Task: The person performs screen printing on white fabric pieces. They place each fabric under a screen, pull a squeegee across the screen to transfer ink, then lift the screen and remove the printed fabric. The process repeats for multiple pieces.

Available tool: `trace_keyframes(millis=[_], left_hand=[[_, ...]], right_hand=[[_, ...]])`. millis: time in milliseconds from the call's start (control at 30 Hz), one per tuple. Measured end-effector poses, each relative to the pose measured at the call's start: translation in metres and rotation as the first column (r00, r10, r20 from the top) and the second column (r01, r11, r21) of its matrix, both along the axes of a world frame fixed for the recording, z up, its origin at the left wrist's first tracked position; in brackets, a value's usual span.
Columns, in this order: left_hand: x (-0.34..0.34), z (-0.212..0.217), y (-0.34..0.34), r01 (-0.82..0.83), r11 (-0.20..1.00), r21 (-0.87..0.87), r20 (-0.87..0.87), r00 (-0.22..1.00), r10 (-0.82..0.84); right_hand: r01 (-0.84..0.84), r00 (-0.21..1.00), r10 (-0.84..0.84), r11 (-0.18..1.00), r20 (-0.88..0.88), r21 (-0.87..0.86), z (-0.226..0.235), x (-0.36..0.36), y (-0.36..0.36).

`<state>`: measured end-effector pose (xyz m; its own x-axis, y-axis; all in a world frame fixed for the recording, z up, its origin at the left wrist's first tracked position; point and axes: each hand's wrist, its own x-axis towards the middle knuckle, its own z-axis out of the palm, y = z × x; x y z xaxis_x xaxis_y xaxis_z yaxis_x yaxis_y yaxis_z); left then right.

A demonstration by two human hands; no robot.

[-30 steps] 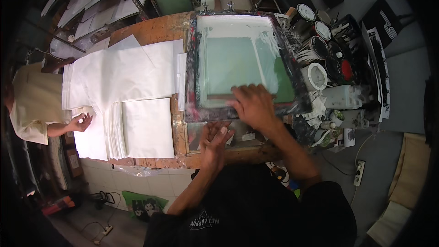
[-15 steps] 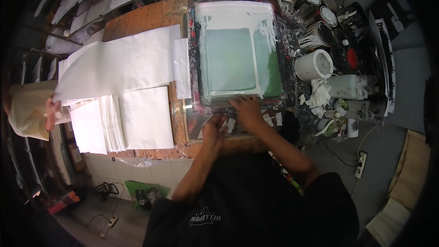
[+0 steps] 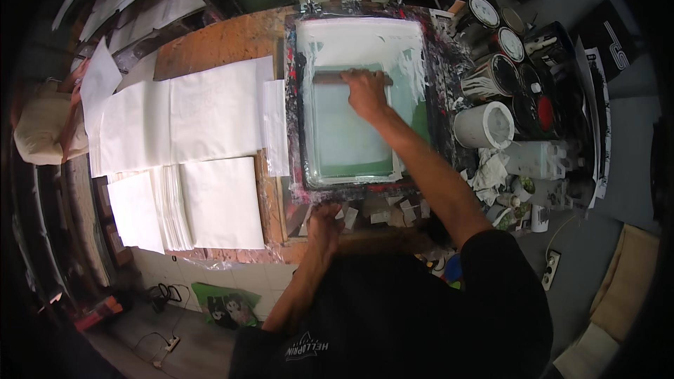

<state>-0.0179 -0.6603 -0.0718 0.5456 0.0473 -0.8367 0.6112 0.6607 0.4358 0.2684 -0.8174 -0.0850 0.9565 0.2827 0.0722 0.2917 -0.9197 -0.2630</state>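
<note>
My right hand [image 3: 366, 95] is closed over a dark wooden squeegee [image 3: 328, 78], which lies crosswise on the far half of a screen-printing frame [image 3: 307, 133]. The mesh [image 3: 351, 126] is pale green, with white ink [image 3: 358, 38] thick at its far end and down the right side. A greener strip shows along the mesh's near edge. Just below the frame, my left hand [image 3: 324, 226] rests at the table's near edge, fingers loosely bent and apart, with nothing visible in them. Small paper scraps [image 3: 380, 217] lie beside it.
Left of the frame, white sheets [image 3: 214, 109] and a folded stack [image 3: 144, 210] cover the wooden table [image 3: 217, 38]. A co-worker's hand [image 3: 78, 74] holds a sheet at far left. Ink cans [image 3: 491, 74], a white bucket [image 3: 484, 126] and crumpled tissue [image 3: 489, 172] crowd the right.
My right hand has gone from the frame's near edge to its far half, gripping the squeegee. My left hand stays near the front edge. At left, the co-worker's sheet has been raised farther back.
</note>
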Motion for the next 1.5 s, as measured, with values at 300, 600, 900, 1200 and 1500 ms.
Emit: trace_keyframes(millis=[300, 600, 900, 1200, 1500], left_hand=[[0.0, 0.012, 0.003, 0.025, 0.999, -0.021, -0.044, 0.999, -0.026], [0.0, 0.018, 0.01, 0.032, 0.999, -0.021, 0.147, 0.989, -0.029], [0.001, 0.031, 0.022, 0.067, 0.997, 0.047, 0.342, 0.936, -0.079], [0.045, 0.124, 0.032, 0.062, 0.995, -0.076, 0.558, 0.83, -0.009], [0.16, 0.029, 0.063, -0.143, 0.05, 0.988, 0.145, 0.797, -0.586]], right_hand=[[0.082, 0.992, -0.086, 0.995, -0.087, -0.051, 0.023, 0.124, -0.004], [0.127, 0.984, -0.101, 0.976, -0.148, 0.177, 0.057, 0.091, -0.034], [-0.226, 0.937, 0.262, 0.959, -0.232, 0.168, 0.147, -0.171, -0.027], [-0.23, 0.905, 0.183, 0.97, 0.384, 0.078, 0.198, -0.169, -0.013], [-0.235, 0.954, 0.201, 0.961, 0.221, 0.143, 0.318, -0.057, -0.009]])
